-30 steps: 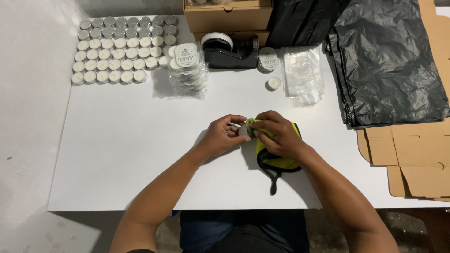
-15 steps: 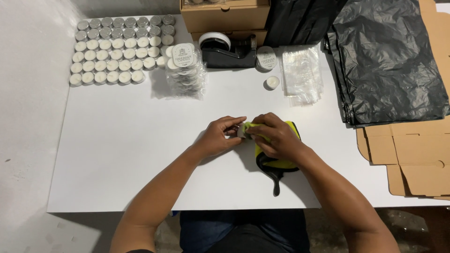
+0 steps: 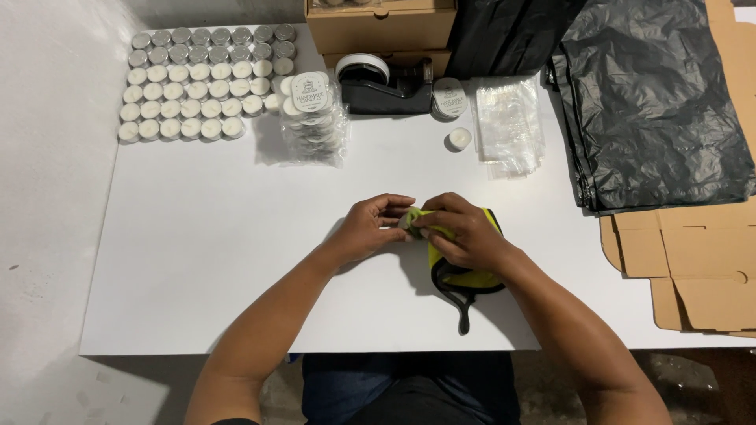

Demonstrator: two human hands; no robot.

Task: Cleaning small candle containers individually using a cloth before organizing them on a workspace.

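A yellow-green pouch (image 3: 461,264) with black trim lies on the white surface (image 3: 205,260), near its front edge. The right hand (image 3: 465,232) rests on it, fingers pinched together on its upper corner; the left hand (image 3: 370,228) pinches the same corner. Rows of tealight candles (image 3: 197,83) sit well apart.

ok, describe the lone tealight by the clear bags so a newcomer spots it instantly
Start at the black tape dispenser at the far edge of the white table. Just right of it lies a stack of clear plastic bags. The single tealight sits at that stack's left edge, alone on bare table, unlike the tealight rows in the far left corner.
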